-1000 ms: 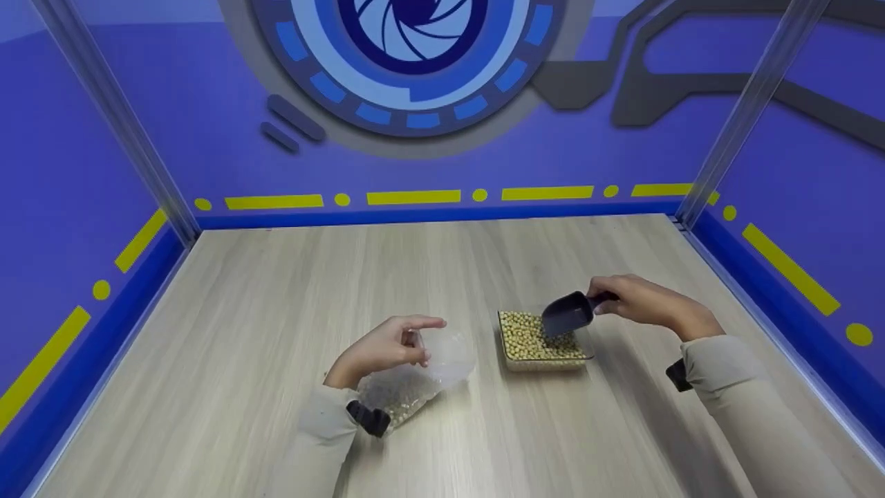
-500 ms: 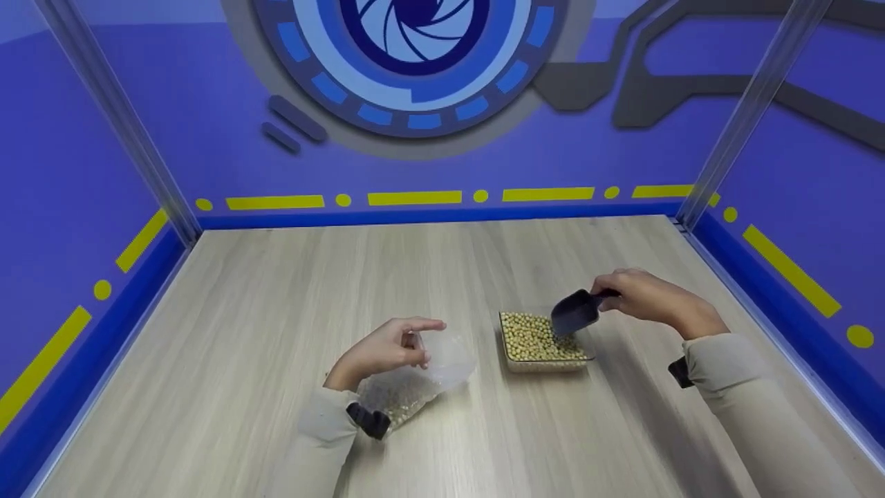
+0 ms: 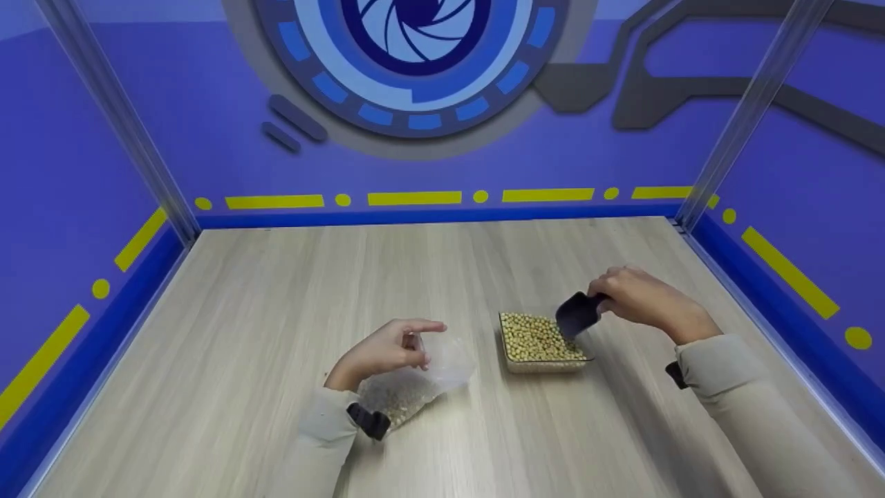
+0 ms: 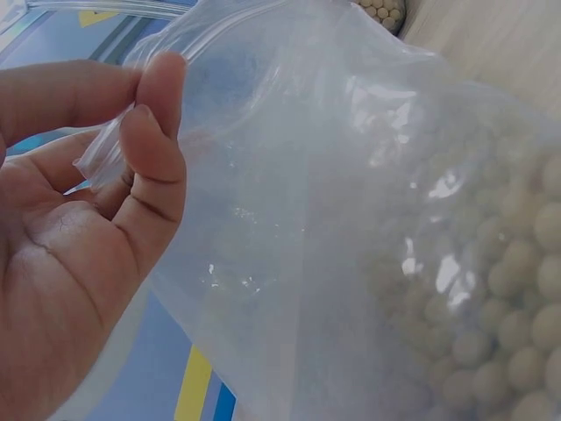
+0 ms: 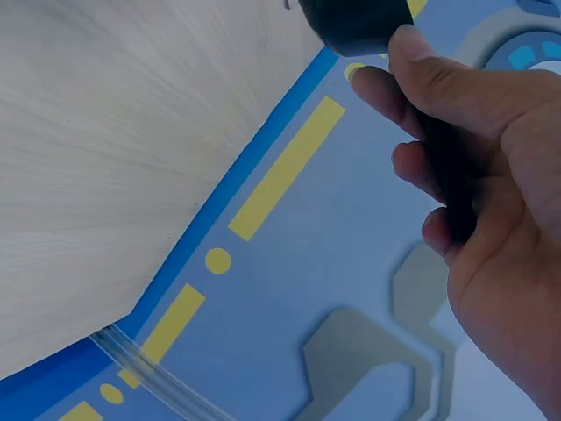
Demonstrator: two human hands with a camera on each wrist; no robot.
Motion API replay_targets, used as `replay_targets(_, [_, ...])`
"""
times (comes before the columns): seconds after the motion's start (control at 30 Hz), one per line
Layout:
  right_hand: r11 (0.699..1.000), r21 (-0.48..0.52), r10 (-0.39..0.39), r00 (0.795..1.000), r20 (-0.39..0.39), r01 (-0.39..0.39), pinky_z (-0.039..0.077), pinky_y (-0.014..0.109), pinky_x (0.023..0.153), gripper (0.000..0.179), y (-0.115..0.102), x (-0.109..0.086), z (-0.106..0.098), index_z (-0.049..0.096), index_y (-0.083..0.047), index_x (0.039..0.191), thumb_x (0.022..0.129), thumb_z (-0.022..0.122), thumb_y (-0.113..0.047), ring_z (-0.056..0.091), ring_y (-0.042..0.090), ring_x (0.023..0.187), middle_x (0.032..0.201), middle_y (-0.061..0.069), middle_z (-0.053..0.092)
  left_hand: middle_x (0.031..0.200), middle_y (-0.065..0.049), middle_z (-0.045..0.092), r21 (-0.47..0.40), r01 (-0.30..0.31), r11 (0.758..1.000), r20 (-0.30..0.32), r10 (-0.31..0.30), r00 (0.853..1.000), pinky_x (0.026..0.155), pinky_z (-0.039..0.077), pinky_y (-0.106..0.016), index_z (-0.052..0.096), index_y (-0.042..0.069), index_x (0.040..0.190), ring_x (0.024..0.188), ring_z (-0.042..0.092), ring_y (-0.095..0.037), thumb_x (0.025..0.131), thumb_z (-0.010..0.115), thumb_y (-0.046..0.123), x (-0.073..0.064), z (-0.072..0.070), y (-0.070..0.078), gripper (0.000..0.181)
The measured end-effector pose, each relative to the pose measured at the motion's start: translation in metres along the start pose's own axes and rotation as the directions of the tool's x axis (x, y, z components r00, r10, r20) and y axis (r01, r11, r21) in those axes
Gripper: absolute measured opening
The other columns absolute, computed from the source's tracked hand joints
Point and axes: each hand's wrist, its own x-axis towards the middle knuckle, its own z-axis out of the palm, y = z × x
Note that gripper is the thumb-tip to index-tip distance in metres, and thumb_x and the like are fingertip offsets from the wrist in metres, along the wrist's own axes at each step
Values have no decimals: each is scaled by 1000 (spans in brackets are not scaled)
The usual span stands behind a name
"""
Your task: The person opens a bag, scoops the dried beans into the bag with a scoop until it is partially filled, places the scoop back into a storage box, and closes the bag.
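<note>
My left hand (image 3: 384,349) pinches the top edge of a clear zip bag (image 4: 280,175), whose mouth stands open toward the right. Pale round beans (image 4: 508,307) fill the bag's lower part. My right hand (image 3: 639,297) grips the handle of a black scoop (image 3: 579,315). Its blade tilts down at the right rear corner of a clear square container (image 3: 546,369), the tip at the beans (image 3: 539,339) that fill it. In the right wrist view the fingers wrap round the scoop's dark handle (image 5: 451,171).
Both hands work over a light wood table (image 3: 332,277). Blue printed panels (image 3: 173,104) with metal corner posts (image 3: 753,104) enclose its back and sides. The container stands to the right of the bag with bare wood between them.
The scoop has shifted a little right and tipped more steeply toward the beans, from lying over the middle of the container to its right rear corner. The left hand and bag stay put.
</note>
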Motion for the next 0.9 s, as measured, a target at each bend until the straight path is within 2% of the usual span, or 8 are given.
replay_targets(0.1, [998, -55, -18, 1000, -22, 17, 51, 42, 74, 15, -6, 3, 2, 71, -5, 89, 75, 78, -2, 61, 23, 77, 84, 6, 69, 73, -9, 62, -9, 3, 1000, 6, -3, 1000, 80, 53, -55, 45, -1, 141, 85, 61, -48, 86, 56, -4, 0, 0, 0, 57])
replay_targets(0.33, [989, -144, -30, 999, -11, 28, 50, 43, 74, 13, -18, 10, 4, 71, -4, 84, 73, 77, 0, 60, 25, 75, 80, 7, 69, 77, -17, 63, 8, 12, 1000, -7, -12, 1000, 78, 53, -55, 47, 1, 141, 83, 62, -45, 86, 59, -4, 0, 0, 1, 57])
replay_targets(0.67, [994, -111, -9, 1000, 9, 10, 50, 44, 74, 15, -17, 15, 10, 73, -4, 87, 73, 76, 0, 61, 26, 76, 82, 8, 70, 76, -19, 63, 9, 3, 1000, 0, -3, 1000, 78, 53, -57, 45, -2, 141, 83, 60, -49, 86, 58, -5, 1, 1, -1, 57])
replay_targets(0.9, [994, -105, 1, 1000, 26, 2, 51, 45, 75, 16, -18, 17, 9, 74, -4, 89, 74, 76, 0, 62, 27, 77, 83, 9, 70, 74, -13, 63, 10, 10, 1000, -3, -10, 1000, 78, 53, -56, 47, 0, 140, 82, 61, -47, 86, 59, -5, 0, 1, -1, 56])
